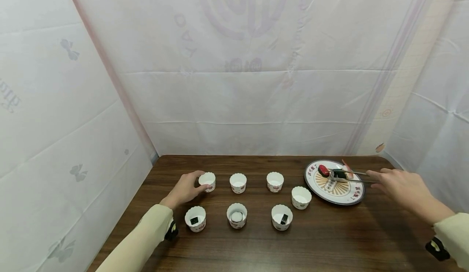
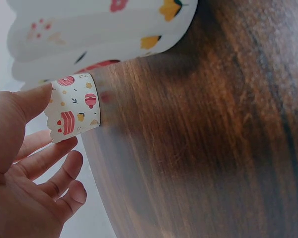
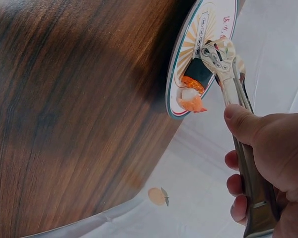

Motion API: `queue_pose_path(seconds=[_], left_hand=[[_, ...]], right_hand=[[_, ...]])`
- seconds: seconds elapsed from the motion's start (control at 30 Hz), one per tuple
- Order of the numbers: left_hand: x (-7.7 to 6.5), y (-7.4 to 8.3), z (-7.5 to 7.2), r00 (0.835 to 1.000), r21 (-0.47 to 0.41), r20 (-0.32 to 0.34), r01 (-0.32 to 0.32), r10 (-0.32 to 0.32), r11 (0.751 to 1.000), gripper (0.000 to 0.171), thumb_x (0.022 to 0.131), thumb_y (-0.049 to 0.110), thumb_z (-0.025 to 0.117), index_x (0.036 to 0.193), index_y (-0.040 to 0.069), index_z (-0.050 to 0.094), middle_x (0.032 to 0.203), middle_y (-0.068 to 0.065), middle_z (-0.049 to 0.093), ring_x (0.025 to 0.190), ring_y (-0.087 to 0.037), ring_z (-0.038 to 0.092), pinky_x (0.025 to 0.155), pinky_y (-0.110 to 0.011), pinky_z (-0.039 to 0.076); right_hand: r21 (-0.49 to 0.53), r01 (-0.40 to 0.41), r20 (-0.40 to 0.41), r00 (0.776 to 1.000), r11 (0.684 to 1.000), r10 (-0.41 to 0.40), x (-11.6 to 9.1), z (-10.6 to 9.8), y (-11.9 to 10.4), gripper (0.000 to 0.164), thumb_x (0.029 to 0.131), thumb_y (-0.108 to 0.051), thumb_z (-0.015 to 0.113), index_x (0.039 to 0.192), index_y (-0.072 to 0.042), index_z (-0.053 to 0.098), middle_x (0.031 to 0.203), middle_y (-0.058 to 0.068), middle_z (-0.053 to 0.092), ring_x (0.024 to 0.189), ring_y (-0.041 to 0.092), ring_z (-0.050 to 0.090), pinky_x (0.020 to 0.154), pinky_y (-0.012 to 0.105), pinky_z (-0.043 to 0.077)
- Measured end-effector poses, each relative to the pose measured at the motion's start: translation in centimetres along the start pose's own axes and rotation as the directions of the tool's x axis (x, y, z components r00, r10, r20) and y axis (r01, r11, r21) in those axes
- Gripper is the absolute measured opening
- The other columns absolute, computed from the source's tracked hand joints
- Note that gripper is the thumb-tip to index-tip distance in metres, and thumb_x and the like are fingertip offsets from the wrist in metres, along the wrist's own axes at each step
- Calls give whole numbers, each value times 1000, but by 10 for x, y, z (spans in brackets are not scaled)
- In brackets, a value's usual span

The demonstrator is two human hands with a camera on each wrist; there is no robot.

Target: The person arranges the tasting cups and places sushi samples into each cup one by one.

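My left hand (image 1: 185, 188) holds a small white paper baking cup (image 2: 73, 106) at the back left of the table, thumb on one side and fingers on the other. The cup has a scalloped rim and red and yellow prints. My right hand (image 1: 404, 188) grips metal tongs (image 3: 246, 163), whose tips are over a round plate (image 1: 344, 199). Beside those tips lies a sushi piece (image 3: 198, 73) wrapped in black with orange topping; whether the tongs clasp it I cannot tell. A red-topped sushi piece (image 1: 323, 170) and a shrimp-topped one (image 3: 191, 101) share the plate.
Several more paper cups stand in two rough rows. The front left cup (image 1: 200, 227) contains a dark piece, the front middle cup (image 1: 237, 224) a round white one, and the front right cup (image 1: 282, 226) a black one. White cloth (image 1: 256, 101) hangs behind the table.
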State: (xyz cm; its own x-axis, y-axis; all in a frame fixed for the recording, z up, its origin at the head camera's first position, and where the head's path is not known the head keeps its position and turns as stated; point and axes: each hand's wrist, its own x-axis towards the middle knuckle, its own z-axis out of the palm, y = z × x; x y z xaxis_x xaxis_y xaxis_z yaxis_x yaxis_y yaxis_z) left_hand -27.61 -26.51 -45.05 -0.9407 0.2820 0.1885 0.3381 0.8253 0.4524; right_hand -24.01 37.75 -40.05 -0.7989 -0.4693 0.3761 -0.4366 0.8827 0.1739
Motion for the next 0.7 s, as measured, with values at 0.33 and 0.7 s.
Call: queue_pose_path(seconds=[0.33, 0.7], left_hand=[[0, 0, 0, 1000, -6, 1, 2, -2, 1000, 50, 96, 24, 76, 134, -4, 61, 126, -18, 68, 115, -36, 66, 95, -52, 53], [1, 0, 0, 1000, -16, -7, 18, -18, 1000, 49, 95, 25, 77, 133, -3, 62, 124, -17, 69, 114, -34, 66, 95, -51, 53]], right_hand=[[40, -36, -19, 999, 999, 37, -3, -9, 0, 42, 80, -19, 85, 120, -14, 74, 84, 0, 71, 60, 25, 63, 38, 36, 38], [124, -113, 90, 991, 986, 103, 10, -20, -12, 41, 88, -29, 81, 126, -14, 74, 101, 8, 76, 68, 23, 66, 41, 36, 39]])
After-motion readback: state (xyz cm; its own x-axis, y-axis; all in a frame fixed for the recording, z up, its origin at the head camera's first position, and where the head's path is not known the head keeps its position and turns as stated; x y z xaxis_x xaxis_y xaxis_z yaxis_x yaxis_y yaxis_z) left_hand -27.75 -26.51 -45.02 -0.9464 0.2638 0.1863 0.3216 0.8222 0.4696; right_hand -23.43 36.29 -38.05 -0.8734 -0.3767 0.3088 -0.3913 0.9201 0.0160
